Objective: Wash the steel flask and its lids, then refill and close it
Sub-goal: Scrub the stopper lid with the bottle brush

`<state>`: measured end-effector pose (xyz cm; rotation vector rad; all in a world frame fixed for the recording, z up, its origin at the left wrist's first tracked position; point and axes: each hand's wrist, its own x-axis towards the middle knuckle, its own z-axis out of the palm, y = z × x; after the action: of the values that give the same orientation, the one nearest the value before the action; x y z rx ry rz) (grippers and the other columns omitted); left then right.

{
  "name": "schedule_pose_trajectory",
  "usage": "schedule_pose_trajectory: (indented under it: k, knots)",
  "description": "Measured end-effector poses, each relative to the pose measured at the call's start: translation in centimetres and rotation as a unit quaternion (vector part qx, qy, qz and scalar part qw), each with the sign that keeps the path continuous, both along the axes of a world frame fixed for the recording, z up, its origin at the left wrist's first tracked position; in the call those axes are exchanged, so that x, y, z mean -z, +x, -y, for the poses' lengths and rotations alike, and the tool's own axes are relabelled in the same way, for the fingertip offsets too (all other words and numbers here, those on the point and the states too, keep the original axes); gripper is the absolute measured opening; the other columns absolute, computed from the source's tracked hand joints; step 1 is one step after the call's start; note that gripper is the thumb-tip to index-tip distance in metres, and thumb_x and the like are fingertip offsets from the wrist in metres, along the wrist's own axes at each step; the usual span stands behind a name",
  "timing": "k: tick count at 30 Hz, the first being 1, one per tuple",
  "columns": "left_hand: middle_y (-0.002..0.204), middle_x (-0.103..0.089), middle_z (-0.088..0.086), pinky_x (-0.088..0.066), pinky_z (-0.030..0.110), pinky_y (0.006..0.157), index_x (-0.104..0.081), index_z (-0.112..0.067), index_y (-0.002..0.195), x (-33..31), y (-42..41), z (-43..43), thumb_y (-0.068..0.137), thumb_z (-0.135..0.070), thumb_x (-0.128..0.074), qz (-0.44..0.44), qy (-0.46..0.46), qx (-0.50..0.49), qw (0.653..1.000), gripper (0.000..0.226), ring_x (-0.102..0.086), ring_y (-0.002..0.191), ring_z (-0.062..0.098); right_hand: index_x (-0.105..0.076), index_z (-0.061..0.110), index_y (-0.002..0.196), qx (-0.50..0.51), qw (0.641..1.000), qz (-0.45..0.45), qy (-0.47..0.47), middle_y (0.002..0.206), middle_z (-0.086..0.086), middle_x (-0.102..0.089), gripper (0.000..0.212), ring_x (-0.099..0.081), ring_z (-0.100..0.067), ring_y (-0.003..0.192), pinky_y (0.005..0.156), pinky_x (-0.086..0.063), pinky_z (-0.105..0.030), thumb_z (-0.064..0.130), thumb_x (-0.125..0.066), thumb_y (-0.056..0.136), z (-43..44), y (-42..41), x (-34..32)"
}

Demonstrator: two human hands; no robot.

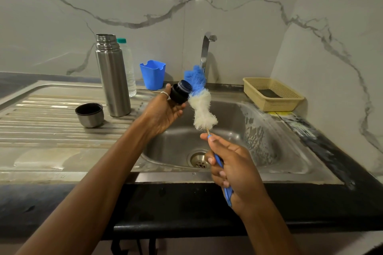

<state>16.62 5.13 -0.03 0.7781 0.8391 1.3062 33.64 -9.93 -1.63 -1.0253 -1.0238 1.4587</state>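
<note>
The steel flask (113,76) stands upright and uncapped on the draining board, left of the basin. Its steel cup lid (89,115) rests mouth up on the board in front of it. My left hand (163,113) holds the black inner stopper lid (180,91) above the basin's left rim, tilted toward the right. My right hand (232,170) grips the blue handle of a bottle brush (200,101). The brush's white and blue bristles point up and touch the stopper's right side.
The steel sink basin (228,118) with its drain (199,160) lies under both hands, and the tap (207,49) stands behind it. A clear water bottle (128,68) is behind the flask. A blue plastic cup (153,74) and a beige basket (271,93) sit at the back.
</note>
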Motion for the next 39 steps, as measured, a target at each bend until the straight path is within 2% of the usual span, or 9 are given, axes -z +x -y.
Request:
schedule_pose_trajectory:
  k: [9, 18, 22, 25, 28, 31, 34, 37, 39]
  knots:
    - [0.095, -0.058, 0.010, -0.050, 0.020, 0.056, -0.059, -0.014, 0.108, 0.0, 0.4, -0.1, 0.105, -0.048, -0.041, -0.026, 0.033, -0.014, 0.999, 0.038, -0.051, 0.066, 0.012, -0.069, 0.014, 0.116, -0.006, 1.000, -0.013, -0.013, 0.060, 0.000, -0.046, 0.022, -0.029, -0.004, 0.039, 0.032, -0.025, -0.015, 0.022, -0.052, 0.103, 0.3, 0.0, -0.4]
    - [0.087, -0.067, 0.010, -0.050, 0.019, 0.049, -0.058, -0.013, 0.113, -0.1, 0.4, 0.0, 0.105, -0.051, -0.038, 0.020, 0.018, 0.031, 0.999, 0.043, -0.051, 0.061, 0.011, -0.068, 0.013, 0.114, 0.004, 1.000, -0.012, -0.014, 0.059, 0.001, -0.047, 0.021, -0.028, -0.004, 0.040, 0.032, -0.024, -0.016, 0.021, -0.051, 0.105, -0.5, -0.4, -1.7]
    - [0.093, -0.064, 0.012, -0.053, 0.019, 0.051, -0.057, -0.015, 0.114, 0.0, -1.0, -0.5, 0.104, -0.052, -0.040, 0.021, 0.004, -0.019, 1.000, 0.043, -0.053, 0.060, 0.011, -0.068, 0.016, 0.116, -0.024, 0.999, 0.019, -0.020, 0.061, 0.001, -0.048, 0.022, -0.029, -0.004, 0.040, 0.033, -0.026, -0.016, 0.023, -0.051, 0.104, 0.7, -0.2, -1.2]
    - [0.093, -0.066, 0.014, -0.056, 0.022, 0.053, -0.057, -0.015, 0.114, 0.2, -1.3, -0.6, 0.104, -0.051, -0.041, 0.008, 0.002, -0.021, 1.000, 0.041, -0.055, 0.061, 0.012, -0.069, 0.025, 0.115, 0.023, 0.996, 0.090, 0.009, 0.060, 0.000, -0.050, 0.020, -0.032, -0.004, 0.042, 0.036, -0.026, -0.016, 0.026, -0.053, 0.103, 1.0, 0.9, -1.2]
    - [0.098, -0.063, 0.016, -0.060, 0.028, 0.059, -0.055, -0.014, 0.111, 0.1, -1.2, -0.7, 0.104, -0.046, -0.045, 0.016, 0.005, -0.032, 0.999, 0.034, -0.060, 0.070, 0.016, -0.068, 0.026, 0.121, 0.084, 0.937, 0.306, 0.147, 0.058, -0.003, -0.057, 0.024, -0.043, -0.008, 0.045, 0.043, -0.039, -0.022, 0.031, -0.052, 0.103, 0.9, 2.0, -0.9]
    - [0.112, -0.061, 0.019, -0.064, 0.033, 0.070, -0.055, -0.014, 0.111, 0.2, -1.2, -1.0, 0.105, -0.040, -0.047, 0.013, 0.021, -0.048, 0.999, 0.027, -0.065, 0.093, 0.025, -0.070, 0.002, 0.107, 0.100, 0.842, 0.465, 0.254, 0.065, -0.010, -0.064, 0.033, -0.057, -0.022, 0.055, 0.059, -0.051, -0.042, 0.029, -0.052, 0.103, 1.2, 2.0, -0.1]
    - [0.128, -0.061, 0.020, -0.063, 0.037, 0.079, -0.056, -0.013, 0.116, 0.5, -1.7, -1.5, 0.104, -0.037, -0.050, 0.014, 0.026, -0.083, 0.996, 0.028, -0.065, 0.117, 0.032, -0.071, 0.001, 0.099, 0.113, 0.803, 0.510, 0.287, 0.056, -0.002, -0.060, 0.031, -0.056, -0.018, 0.056, 0.047, -0.041, -0.029, 0.026, -0.054, 0.103, 1.9, 1.2, 0.3]
    - [0.120, -0.068, 0.014, -0.062, 0.034, 0.074, -0.059, -0.010, 0.121, 0.6, -1.7, -1.5, 0.104, -0.035, -0.051, 0.014, 0.043, -0.084, 0.995, 0.031, -0.072, 0.100, 0.023, -0.072, 0.013, 0.098, 0.095, 0.782, 0.535, 0.306, 0.047, 0.009, -0.043, 0.023, -0.047, -0.011, 0.044, 0.042, -0.029, -0.019, 0.024, -0.053, 0.103, 1.8, 0.2, -0.3]
    - [0.113, -0.071, 0.010, -0.062, 0.035, 0.075, -0.060, -0.010, 0.120, 0.5, -1.0, -1.3, 0.104, -0.033, -0.051, -0.004, 0.060, -0.064, 0.996, 0.029, -0.073, 0.095, 0.021, -0.070, 0.017, 0.108, 0.089, 0.765, 0.566, 0.294, 0.052, 0.013, -0.043, 0.023, -0.043, -0.005, 0.043, 0.045, -0.027, -0.015, 0.026, -0.049, 0.105, 0.4, -0.3, -0.8]
